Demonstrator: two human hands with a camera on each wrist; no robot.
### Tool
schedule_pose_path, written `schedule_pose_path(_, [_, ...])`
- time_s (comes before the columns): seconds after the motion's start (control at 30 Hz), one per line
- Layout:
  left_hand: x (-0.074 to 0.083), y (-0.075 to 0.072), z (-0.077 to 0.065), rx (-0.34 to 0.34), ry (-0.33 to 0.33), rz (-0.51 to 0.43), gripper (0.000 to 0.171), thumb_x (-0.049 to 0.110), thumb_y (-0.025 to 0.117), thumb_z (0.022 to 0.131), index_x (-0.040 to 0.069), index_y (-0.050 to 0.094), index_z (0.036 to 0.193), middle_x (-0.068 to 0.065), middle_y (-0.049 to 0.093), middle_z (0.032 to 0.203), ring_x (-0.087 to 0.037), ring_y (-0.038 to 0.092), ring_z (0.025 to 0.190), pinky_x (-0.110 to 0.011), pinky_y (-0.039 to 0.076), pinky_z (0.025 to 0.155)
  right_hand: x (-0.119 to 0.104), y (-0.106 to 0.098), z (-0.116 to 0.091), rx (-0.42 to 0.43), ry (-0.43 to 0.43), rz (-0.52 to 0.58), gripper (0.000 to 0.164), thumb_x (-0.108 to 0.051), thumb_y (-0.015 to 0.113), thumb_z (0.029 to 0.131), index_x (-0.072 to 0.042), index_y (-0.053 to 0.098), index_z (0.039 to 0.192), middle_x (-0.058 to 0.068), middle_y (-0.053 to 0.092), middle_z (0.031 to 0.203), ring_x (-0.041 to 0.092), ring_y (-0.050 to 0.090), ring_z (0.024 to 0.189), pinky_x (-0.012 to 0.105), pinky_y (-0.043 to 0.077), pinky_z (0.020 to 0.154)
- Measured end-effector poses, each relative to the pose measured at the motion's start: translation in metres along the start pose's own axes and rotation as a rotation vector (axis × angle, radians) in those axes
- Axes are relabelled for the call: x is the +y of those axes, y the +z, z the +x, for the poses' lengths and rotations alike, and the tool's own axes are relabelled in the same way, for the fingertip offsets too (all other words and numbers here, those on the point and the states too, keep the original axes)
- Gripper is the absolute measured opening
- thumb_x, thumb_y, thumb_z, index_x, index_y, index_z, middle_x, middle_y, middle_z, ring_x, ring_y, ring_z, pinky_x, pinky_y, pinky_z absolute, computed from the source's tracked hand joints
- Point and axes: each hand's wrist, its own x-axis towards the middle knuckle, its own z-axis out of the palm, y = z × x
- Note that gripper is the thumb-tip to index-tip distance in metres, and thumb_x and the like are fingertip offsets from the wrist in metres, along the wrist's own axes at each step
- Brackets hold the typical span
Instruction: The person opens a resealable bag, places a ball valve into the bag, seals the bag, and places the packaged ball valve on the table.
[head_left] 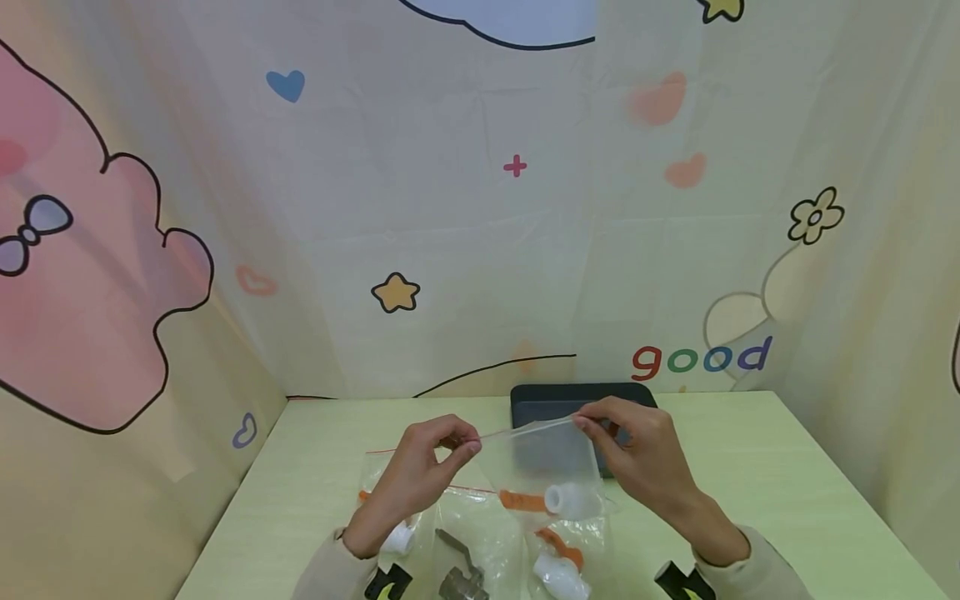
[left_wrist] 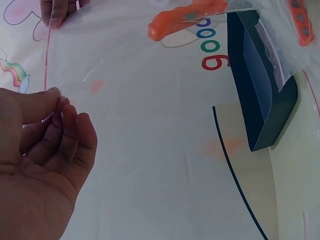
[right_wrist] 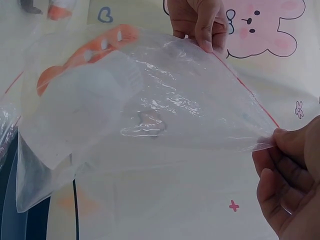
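A clear zip-lock bag [head_left: 551, 458] hangs stretched between my hands, its red-lined top edge running from one to the other. Inside it, near the bottom, lies a white plastic valve [head_left: 573, 501] with an orange handle [head_left: 523, 501]. My left hand [head_left: 423, 467] pinches one upper corner between thumb and fingers. At the opposite corner, my right hand [head_left: 645, 454] pinches the edge the same way. In the right wrist view, the bag [right_wrist: 165, 100] looks taut along its top, and the valve shows hazily through the plastic.
More clear bags lie on the table [head_left: 750, 483] below my hands. One holds a metal valve with a lever [head_left: 463, 579], another a white valve [head_left: 561, 575] with an orange handle; a white piece [head_left: 398, 538] shows at left. A dark tray [head_left: 525, 396] stands behind, against the printed curtain.
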Motion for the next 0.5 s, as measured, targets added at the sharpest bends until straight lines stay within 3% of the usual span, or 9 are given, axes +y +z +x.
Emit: schedule_pose_path(0.5, [-0.0040,-0.0062,-0.0028,-0.014,-0.011,-0.036,0.005,0.021,0.068,0.093,0.018,0.069,0.097,0.005,0.070,0.086,-0.004,0.066,0.076,-0.025,0.056,0.074,0.0019,0.0005,-0.0001,0.003,0.000,-0.012,0.002,-0.011,0.075,0.085,-0.011,0.073,0.086,-0.006,0.071,0.078,-0.002,0.049,0.061,0.010,0.038,0.055])
